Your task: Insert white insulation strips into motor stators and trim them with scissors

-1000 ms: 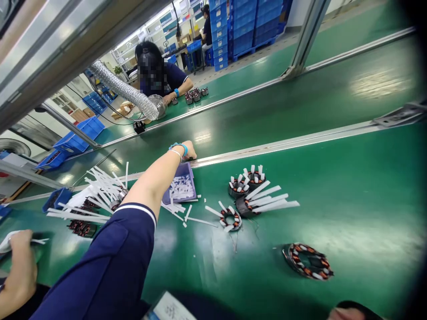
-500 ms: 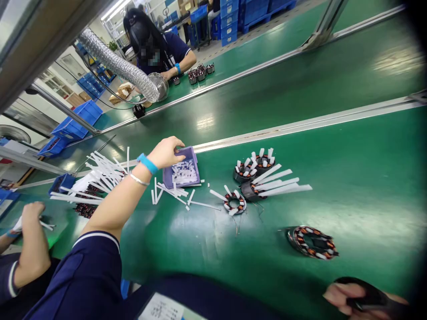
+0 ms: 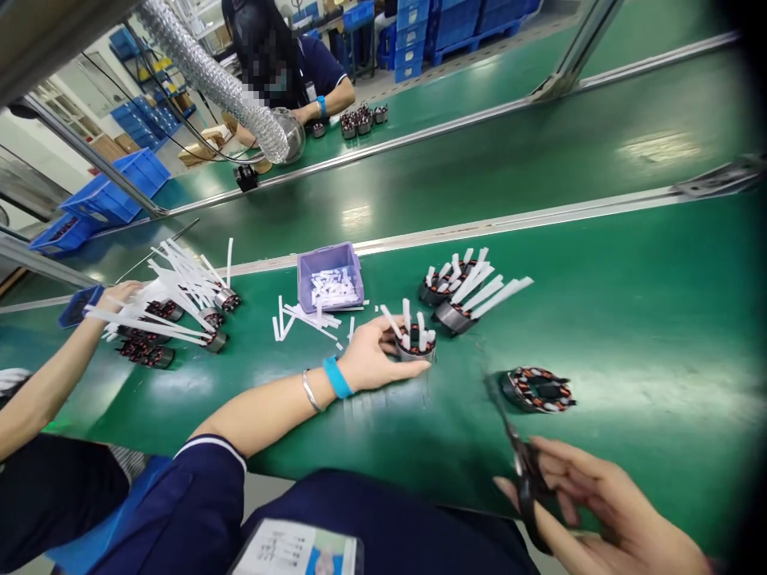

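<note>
My left hand (image 3: 375, 351), with a blue wristband, curls around a small motor stator (image 3: 415, 348) on the green bench. Its thumb lies along the near side and its fingers along the left. White strips stand up from that stator. Black-handled scissors (image 3: 526, 487) are in my right hand (image 3: 593, 495), fingers and thumb in the handles, blades pointing away and somewhat blurred. Beyond them lies another stator (image 3: 538, 390) with short white pieces in its ring. Further back, a stator with long white strips (image 3: 455, 316) sits against others (image 3: 435, 291).
A purple bin (image 3: 303, 279) of cut white pieces stands behind my left hand, with loose strips (image 3: 311, 315) in front. At left, a co-worker's hand (image 3: 120, 295) reaches to clustered stators (image 3: 147, 351). A metal rail (image 3: 569, 213) runs along the back; another person (image 3: 327, 72) sits across.
My left hand has come from the purple bin to the stator, which now stands more upright. My right hand has moved up and left, bringing the scissors into fuller view. The co-worker's arm reaches further forward.
</note>
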A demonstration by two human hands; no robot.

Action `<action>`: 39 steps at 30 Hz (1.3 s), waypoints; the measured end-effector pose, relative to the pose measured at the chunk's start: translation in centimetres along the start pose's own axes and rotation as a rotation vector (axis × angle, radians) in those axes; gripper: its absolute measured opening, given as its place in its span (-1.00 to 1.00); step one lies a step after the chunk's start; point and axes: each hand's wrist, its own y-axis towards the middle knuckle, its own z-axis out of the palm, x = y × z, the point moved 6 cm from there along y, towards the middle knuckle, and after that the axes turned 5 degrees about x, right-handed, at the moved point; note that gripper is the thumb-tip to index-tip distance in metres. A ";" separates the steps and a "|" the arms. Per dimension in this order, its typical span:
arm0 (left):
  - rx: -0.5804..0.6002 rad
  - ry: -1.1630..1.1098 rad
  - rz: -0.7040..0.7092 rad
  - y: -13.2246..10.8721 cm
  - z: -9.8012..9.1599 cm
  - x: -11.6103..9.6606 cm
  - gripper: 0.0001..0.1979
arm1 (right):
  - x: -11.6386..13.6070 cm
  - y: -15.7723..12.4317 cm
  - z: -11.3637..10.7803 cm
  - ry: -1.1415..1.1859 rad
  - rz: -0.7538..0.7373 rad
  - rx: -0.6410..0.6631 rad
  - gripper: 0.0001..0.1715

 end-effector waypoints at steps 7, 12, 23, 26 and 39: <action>-0.006 -0.034 -0.122 -6.7 -4.7 -1.3 -0.53 | 4.4 2.5 2.8 -0.066 -0.300 0.262 -0.58; 0.020 -0.444 -0.283 -9.2 -5.5 1.0 -0.38 | 5.3 3.0 5.2 -0.017 -0.355 0.370 -0.59; 0.115 -0.399 -0.334 -10.9 -6.0 1.6 -0.42 | 9.4 4.8 8.9 0.094 -0.168 0.531 -0.61; 0.080 -0.326 -0.325 -11.1 -6.4 1.5 -0.48 | 10.0 5.1 10.1 0.166 -0.112 0.576 -0.60; -0.012 0.008 -0.185 -11.4 -8.2 0.5 -0.52 | 10.3 4.8 12.3 0.288 0.048 0.655 -0.52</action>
